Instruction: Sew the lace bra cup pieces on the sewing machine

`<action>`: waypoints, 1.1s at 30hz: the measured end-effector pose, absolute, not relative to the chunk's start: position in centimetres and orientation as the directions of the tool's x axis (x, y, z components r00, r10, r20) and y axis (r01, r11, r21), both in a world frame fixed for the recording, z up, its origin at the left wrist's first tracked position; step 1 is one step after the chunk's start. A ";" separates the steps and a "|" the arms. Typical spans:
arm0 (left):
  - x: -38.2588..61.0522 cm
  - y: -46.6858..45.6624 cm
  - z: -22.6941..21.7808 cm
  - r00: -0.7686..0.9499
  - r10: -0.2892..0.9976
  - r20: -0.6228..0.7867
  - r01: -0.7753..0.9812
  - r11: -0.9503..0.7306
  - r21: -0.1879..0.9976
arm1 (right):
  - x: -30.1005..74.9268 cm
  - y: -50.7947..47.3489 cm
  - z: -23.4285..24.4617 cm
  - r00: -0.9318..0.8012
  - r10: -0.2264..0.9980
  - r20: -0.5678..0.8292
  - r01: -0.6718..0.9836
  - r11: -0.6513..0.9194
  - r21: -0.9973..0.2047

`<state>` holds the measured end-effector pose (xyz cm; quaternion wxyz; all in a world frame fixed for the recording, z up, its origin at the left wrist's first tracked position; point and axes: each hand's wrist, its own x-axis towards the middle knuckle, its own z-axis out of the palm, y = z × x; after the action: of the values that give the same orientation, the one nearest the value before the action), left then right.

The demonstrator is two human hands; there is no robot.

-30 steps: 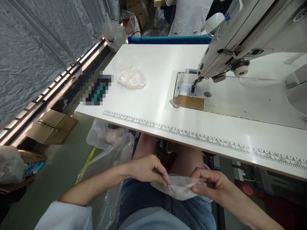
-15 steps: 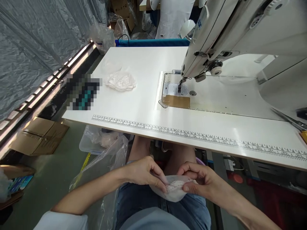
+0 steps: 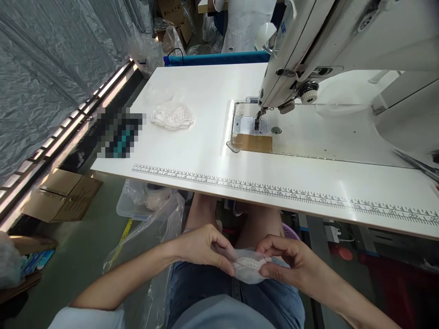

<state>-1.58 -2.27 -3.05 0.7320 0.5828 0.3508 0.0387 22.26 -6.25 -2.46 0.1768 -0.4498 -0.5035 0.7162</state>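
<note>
Pinching lace piece [image 3: 248,266], left hand [image 3: 202,244], right hand [image 3: 290,260]

The small piece [image 3: 247,269] pinched between the left hand [image 3: 202,244] and right hand [image 3: 288,260] is thin, sheer white cloth with a knobbly lace edge. A second lace bundle [image 3: 172,116] lies on the desk [image 3: 206,151], whose white top is smooth and glossy with a printed ruler. The sewing machine [image 3: 325,41] is glossy painted metal with a bare steel plate [image 3: 245,124]. Crinkled plastic sheeting [image 3: 51,59] and matt cardboard [image 3: 61,194] lie at the left.
</note>
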 end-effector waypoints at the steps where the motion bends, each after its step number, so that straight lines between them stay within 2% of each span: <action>1: -1.4 -2.3 -2.8 0.742 0.466 -0.482 0.366 0.320 0.874 | 22.2 -6.3 -2.4 -0.527 0.711 -0.466 0.212 -0.420 -0.882; 6: -0.7 -2.3 -2.2 0.716 0.491 -0.496 0.338 0.377 0.862 | 22.3 -6.3 -2.3 -0.534 0.695 -0.481 0.229 -0.429 -0.874; 13: -0.9 -2.0 -2.2 0.742 0.488 -0.460 0.334 0.326 0.885 | 22.5 -6.2 -2.5 -0.577 0.632 -0.517 0.213 -0.495 -0.842; 21: -0.9 -2.0 -2.2 0.746 0.482 -0.460 0.330 0.333 0.883 | 22.5 -5.9 -2.6 -0.594 0.635 -0.495 0.325 -0.374 -0.869; 28: -1.1 -2.2 -2.4 0.717 0.489 -0.497 0.371 0.336 0.866 | 22.5 -6.4 -2.6 -0.552 0.671 -0.496 0.292 -0.401 -0.868; 33: -0.8 -2.4 -2.4 0.685 0.509 -0.522 0.390 0.349 0.852 | 22.3 -6.4 -2.4 -0.589 0.688 -0.424 0.270 -0.328 -0.905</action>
<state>-0.79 -2.36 -2.44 0.7202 0.5689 0.3949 0.0413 22.32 -6.44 -2.36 0.1508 -0.4277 -0.5598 0.6935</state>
